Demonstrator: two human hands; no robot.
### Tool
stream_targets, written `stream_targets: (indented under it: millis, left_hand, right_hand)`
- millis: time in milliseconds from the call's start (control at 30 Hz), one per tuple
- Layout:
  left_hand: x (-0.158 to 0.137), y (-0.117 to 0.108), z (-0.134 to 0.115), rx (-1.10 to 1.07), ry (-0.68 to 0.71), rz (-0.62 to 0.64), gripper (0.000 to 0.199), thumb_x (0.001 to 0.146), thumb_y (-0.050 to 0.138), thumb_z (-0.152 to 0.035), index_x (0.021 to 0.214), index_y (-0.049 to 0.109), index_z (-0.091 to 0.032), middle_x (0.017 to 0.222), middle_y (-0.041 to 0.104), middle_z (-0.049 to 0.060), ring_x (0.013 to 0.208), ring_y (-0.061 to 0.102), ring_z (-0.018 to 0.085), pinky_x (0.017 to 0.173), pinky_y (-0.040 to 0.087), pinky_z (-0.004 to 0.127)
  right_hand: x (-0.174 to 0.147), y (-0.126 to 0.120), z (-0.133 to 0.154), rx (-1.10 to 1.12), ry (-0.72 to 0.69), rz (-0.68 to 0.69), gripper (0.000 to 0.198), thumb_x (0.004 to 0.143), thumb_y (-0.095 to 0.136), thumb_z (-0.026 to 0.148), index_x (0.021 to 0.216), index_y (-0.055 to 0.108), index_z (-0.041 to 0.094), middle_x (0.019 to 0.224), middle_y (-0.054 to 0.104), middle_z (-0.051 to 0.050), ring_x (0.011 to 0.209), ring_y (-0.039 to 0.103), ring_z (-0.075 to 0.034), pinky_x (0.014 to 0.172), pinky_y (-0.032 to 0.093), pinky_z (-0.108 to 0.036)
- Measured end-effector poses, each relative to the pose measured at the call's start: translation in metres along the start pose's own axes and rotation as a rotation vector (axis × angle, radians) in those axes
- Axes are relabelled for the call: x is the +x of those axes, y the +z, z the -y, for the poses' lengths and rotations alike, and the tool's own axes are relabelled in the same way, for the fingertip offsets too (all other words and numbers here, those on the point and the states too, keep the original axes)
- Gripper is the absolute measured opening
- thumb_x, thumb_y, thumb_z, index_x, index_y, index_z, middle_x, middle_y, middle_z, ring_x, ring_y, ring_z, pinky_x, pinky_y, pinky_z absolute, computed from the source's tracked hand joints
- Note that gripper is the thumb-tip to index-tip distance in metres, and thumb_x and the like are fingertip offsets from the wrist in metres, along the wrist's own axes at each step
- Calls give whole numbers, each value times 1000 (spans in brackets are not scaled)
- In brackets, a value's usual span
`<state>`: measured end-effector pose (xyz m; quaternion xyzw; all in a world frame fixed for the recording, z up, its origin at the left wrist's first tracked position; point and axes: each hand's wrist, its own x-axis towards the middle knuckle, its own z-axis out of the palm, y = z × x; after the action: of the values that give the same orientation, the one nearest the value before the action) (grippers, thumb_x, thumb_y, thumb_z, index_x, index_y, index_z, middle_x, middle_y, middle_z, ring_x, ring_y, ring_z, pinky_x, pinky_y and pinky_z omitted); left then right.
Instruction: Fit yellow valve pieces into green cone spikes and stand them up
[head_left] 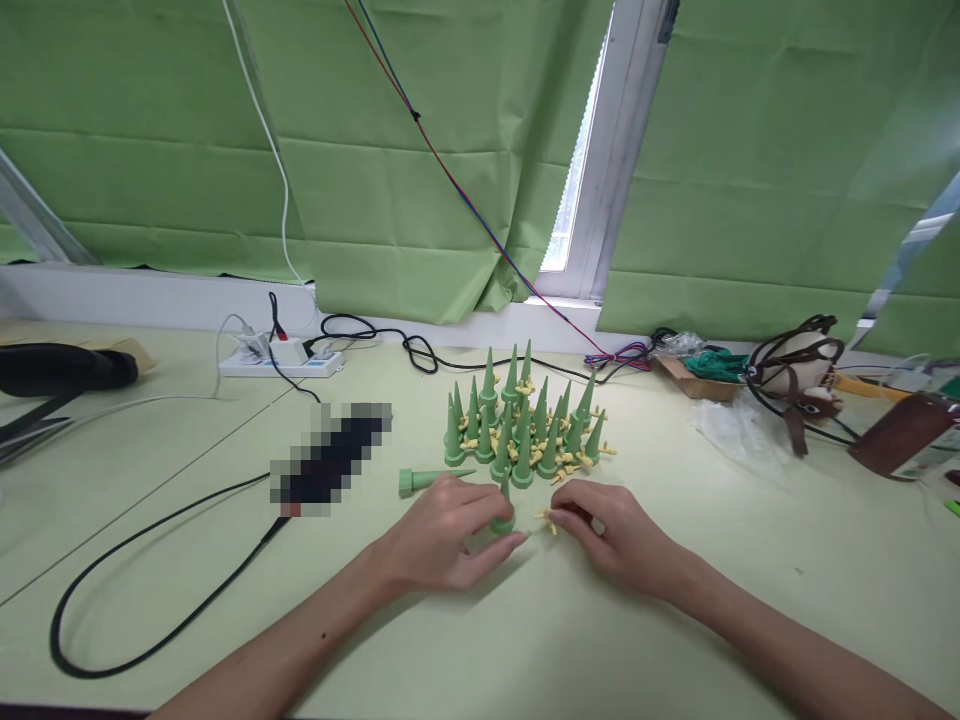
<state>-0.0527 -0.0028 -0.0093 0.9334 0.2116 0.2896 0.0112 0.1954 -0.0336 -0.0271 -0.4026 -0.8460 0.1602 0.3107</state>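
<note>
My left hand [450, 530] is closed around the base of a green watering spike [503, 522], which stands tip up on the table. Its thumb stretches out towards my right hand [611, 525]. The fingertips of that hand pinch a small yellow valve [548, 518], just right of the held spike; a gap shows between the two. Behind my hands several more green watering spikes [523, 460] stand upright in a tight group, small yellow valves on or among them. One long green spike [435, 480] lies on its side, left of the group, with its ribbed cap to the left.
A pixelated dark object [330, 460] with a black cable lies to the left. At the back are a white power strip [281, 362] and loose wires. On the right, a plastic bag [739, 435], a cardboard box [690, 380] and a brown bottle [904, 435] take up the table.
</note>
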Motion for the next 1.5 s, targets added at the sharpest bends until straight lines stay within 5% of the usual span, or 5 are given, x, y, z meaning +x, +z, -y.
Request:
stream_targets:
  millis: [133, 300, 700, 1033, 1500]
  left_hand:
    - [0, 6, -5, 63, 110, 38, 18, 99, 51, -32, 95, 62, -18, 64, 62, -2, 52, 52, 12, 52, 29, 29]
    - [0, 15, -4, 121, 184, -17, 21, 102, 46, -27, 91, 62, -18, 60, 55, -3, 48, 46, 11, 48, 24, 29]
    - [2, 16, -2, 134, 138, 7, 25, 103, 43, -22, 86, 61, -17, 59, 53, -3, 47, 41, 11, 48, 22, 29]
    - [-2, 16, 4, 88, 71, 5, 18, 100, 44, -15, 96, 61, -18, 63, 57, -2, 52, 50, 11, 51, 24, 28]
    - [0, 14, 0, 95, 77, 7, 20, 102, 45, -23, 93, 62, -18, 64, 59, -2, 53, 54, 11, 50, 27, 27]
  right_hand:
    - [-1, 3, 0, 21, -39, -18, 21, 104, 43, 27, 93, 60, 20, 82, 66, -4, 70, 58, -15, 66, 44, -25]
    - [0, 6, -1, 41, -80, -42, 21, 103, 44, 24, 90, 60, 20, 76, 64, -2, 66, 56, -14, 64, 43, -24]
    - [1, 8, 2, 87, -92, -67, 22, 103, 44, 20, 84, 56, 20, 68, 56, 2, 60, 49, -12, 59, 38, -23]
    - [-3, 3, 3, 108, -130, -53, 12, 100, 53, 22, 108, 61, 20, 85, 64, -2, 72, 57, -14, 67, 44, -24]
    - [-2, 8, -2, 45, -175, -94, 9, 100, 52, 19, 100, 61, 20, 80, 62, -2, 70, 56, -13, 63, 43, -23]
